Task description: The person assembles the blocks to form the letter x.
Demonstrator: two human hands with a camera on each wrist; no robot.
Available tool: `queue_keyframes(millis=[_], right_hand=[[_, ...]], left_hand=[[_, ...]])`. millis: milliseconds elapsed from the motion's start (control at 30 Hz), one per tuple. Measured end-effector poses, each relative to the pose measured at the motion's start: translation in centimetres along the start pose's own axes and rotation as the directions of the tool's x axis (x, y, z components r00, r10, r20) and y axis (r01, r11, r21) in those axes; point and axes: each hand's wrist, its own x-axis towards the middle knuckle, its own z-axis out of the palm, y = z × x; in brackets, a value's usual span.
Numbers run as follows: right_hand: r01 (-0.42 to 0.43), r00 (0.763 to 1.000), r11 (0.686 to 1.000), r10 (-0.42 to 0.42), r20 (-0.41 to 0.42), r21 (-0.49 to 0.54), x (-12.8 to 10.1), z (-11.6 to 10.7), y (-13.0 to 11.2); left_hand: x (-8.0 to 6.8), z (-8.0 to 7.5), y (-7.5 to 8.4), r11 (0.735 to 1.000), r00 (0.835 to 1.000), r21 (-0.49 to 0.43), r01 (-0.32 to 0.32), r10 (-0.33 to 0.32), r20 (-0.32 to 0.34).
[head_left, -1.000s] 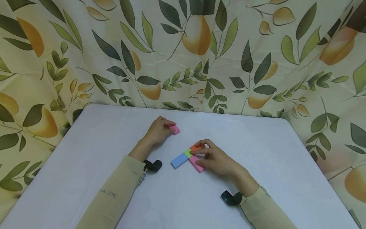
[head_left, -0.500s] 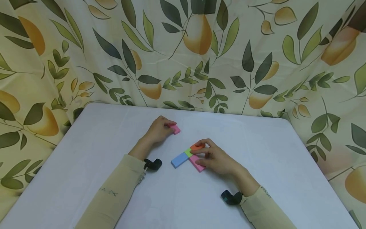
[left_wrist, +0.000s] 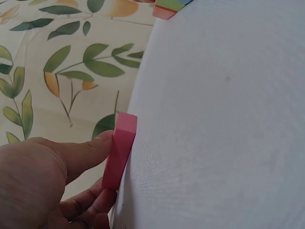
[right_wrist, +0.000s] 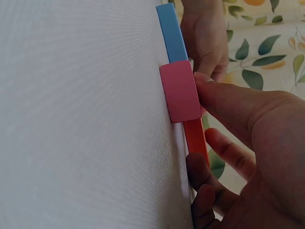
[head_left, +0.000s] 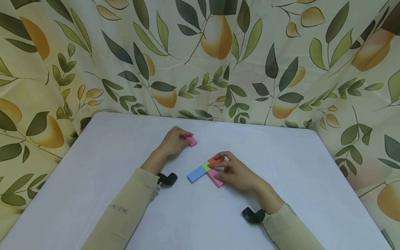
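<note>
Near the far side of the table my left hand [head_left: 173, 141] pinches a small pink block [head_left: 191, 141] between thumb and fingers. In the left wrist view that pink block [left_wrist: 119, 151] stands close over the white cloth. My right hand [head_left: 238, 172] rests on a joined group of blocks in the middle. Its thumb touches a second pink block [head_left: 215, 178]; the index fingertip is at the green block [head_left: 206, 166], and another finger lies over the orange block [head_left: 214, 160], partly hiding it. The blue block [head_left: 196, 174] extends toward the near left, untouched.
A white cloth covers the table [head_left: 125, 139]. Behind it hangs a leaf-and-fruit patterned curtain [head_left: 193, 62]. A black wrist camera [head_left: 167, 179] is on the left wrist, another black camera [head_left: 253, 215] on the right.
</note>
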Motion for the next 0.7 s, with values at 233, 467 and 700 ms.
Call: queue_keyframes(millis=[233,467,700], right_hand=[[-0.017,1.0,1.0,0.017,0.005,0.007,-0.06,0.11,-0.03],[-0.008,1.0,1.0,0.008,0.001,-0.001,-0.02,0.13,0.05],[0.009,1.0,1.0,-0.009,-0.004,-0.012,0.03,0.06,0.1]], left_hand=[[-0.06,-0.15,-0.04,1.0,1.0,0.007,0.001,-0.002,0.009],[-0.18,-0.36,0.38,1.0,1.0,0.013,-0.014,0.014,0.017],[-0.25,-0.41,0.69,0.999,0.999,0.035,-0.031,0.03,0.011]])
